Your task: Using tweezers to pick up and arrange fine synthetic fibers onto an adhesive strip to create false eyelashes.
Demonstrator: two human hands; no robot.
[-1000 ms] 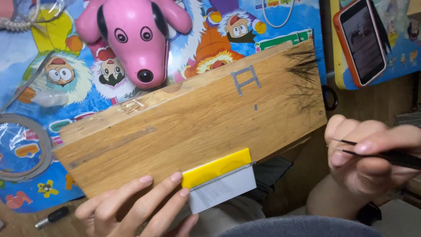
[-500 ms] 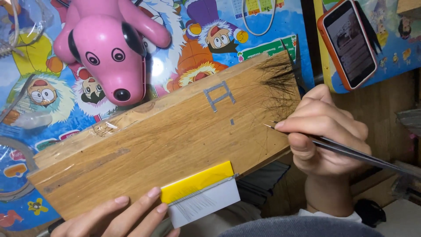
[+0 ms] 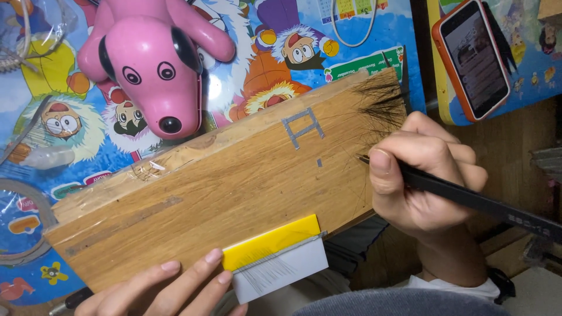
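— Where is the plank from your grip?

— The long pale wooden plank (image 3: 222, 193) lies slantwise in front of me, its long axis climbing from the lower left to the upper right. My right hand (image 3: 418, 181) sits at the plank's upper right end, closed in a writing grip round a thin black pen-like tool (image 3: 468, 199). The tool's tip touches the plank just below a patch of fine dark strokes (image 3: 380, 99) at that end, and its shaft trails off to the right, away from the plank.

— And the other hand?

— My left hand (image 3: 164, 289) is at the plank's near edge, toward its lower left, fingers stretched flat and pressing on the wood. They hold nothing. The fingertips lie just beside a small yellow and white card (image 3: 278, 257) that rests on the same near edge; I cannot tell whether they touch it.

— Which hand is nearer the marks?

— The right, by far. A grey square-shaped mark (image 3: 302, 127) sits on the plank left of the tool tip, with a small grey dot below it.

— Anything crowding the plank?

— A pink plastic toy dog (image 3: 155, 64) lies on the far side of the plank, its nose near the far edge. An orange-cased phone (image 3: 474, 55) lies beyond the plank's upper right end, well apart. The bench under the plank wears a bright cartoon-print cover (image 3: 58, 117). Nothing stands between the tool tip and the wood.
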